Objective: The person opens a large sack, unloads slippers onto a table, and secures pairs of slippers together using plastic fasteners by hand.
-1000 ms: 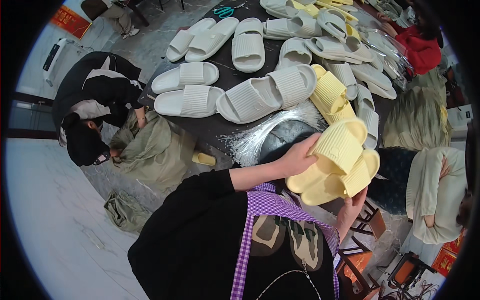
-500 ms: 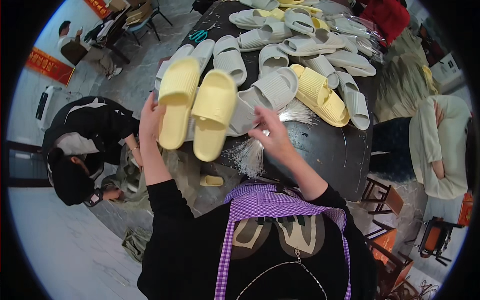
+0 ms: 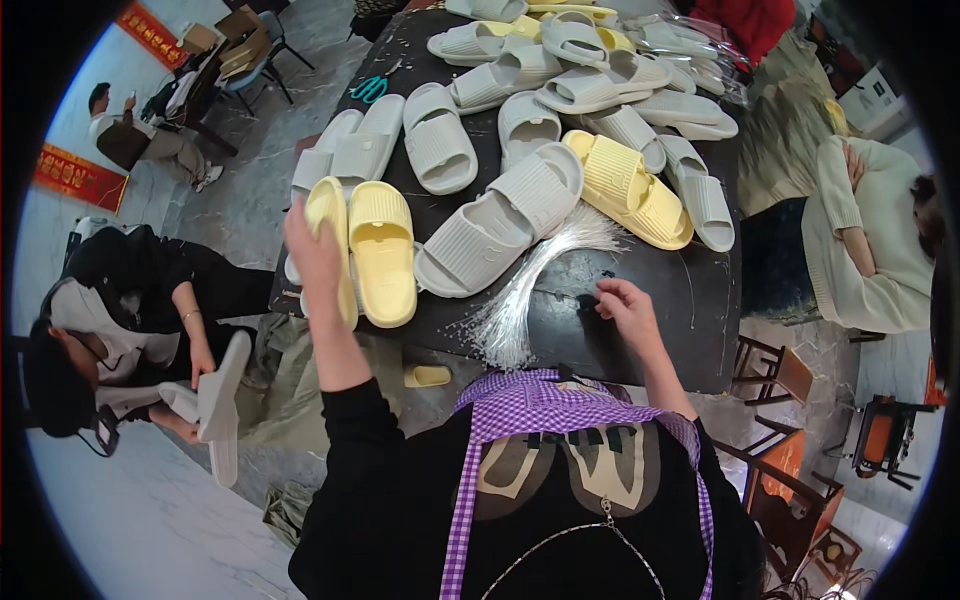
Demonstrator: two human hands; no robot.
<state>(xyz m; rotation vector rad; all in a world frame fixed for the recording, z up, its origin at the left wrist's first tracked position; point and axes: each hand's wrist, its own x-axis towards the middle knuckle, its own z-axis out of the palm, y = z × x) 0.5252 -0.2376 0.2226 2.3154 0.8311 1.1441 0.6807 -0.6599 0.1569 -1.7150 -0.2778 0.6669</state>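
Note:
My left hand (image 3: 314, 258) is closed around the outer side of a yellow slide slipper (image 3: 343, 285) at the table's left edge. Its mate, a second yellow slipper (image 3: 386, 280), stands against it on the right. My right hand (image 3: 630, 312) hovers over the near part of the dark table (image 3: 660, 345), its thumb and fingers pinched together; anything between them is too small to make out. A bundle of thin clear plastic strands (image 3: 510, 320) lies to the left of that hand. Just beyond the strands rests a pair of grey slippers (image 3: 500, 220).
Several grey slippers (image 3: 440, 140) and a yellow pair (image 3: 630, 190) cover the far table, with teal scissors (image 3: 370, 90) at upper left. A co-worker (image 3: 130, 300) on the left holds grey slippers (image 3: 222, 405). Another person (image 3: 855, 240) stands right, near wooden stools (image 3: 775, 370).
The yellow pair has come down and left to the table edge, turned in my left hand. My right hand has moved right, away from the strands, and its fingers have closed.

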